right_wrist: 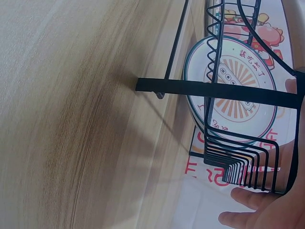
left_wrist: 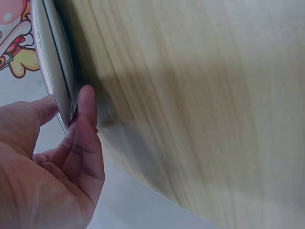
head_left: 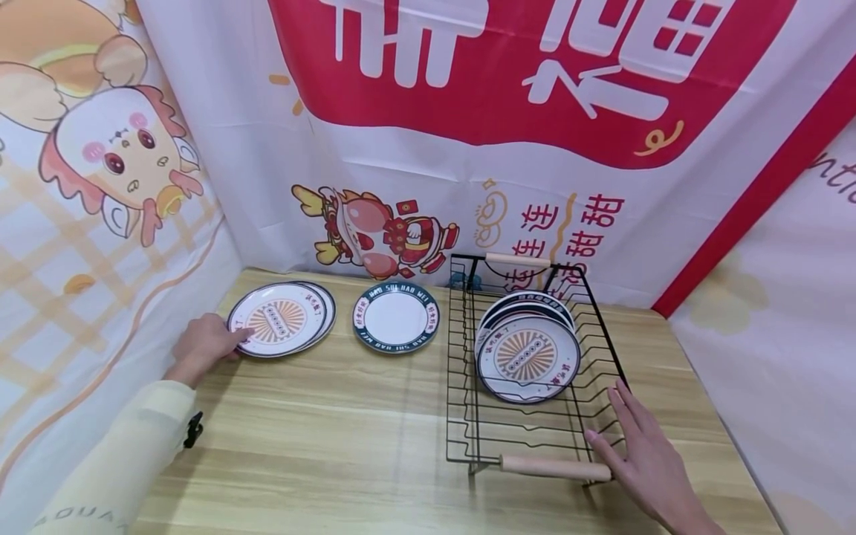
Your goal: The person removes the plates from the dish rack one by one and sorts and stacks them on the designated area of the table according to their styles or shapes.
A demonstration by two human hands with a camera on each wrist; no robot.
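At the left of the head view, my left hand (head_left: 209,343) pinches the edge of a white plate (head_left: 277,318) with an orange sunburst print. Another plate (head_left: 329,310) shows beneath it, offset to the right. In the left wrist view, the thumb is on one face of the stacked plates (left_wrist: 53,62) and curled fingers are on the other. My right hand (head_left: 645,453) rests at the front right corner of a black wire dish rack (head_left: 528,427), its fingers extended along the side rail. A sunburst plate (head_left: 528,359) leans in the rack before several others.
A green-rimmed plate (head_left: 396,318) lies on the wooden table (head_left: 321,446) between the stacked plates and the rack. Wooden handles (head_left: 555,467) span the rack's front and back ends. Printed cloth (head_left: 374,148) hangs behind and beside the table.
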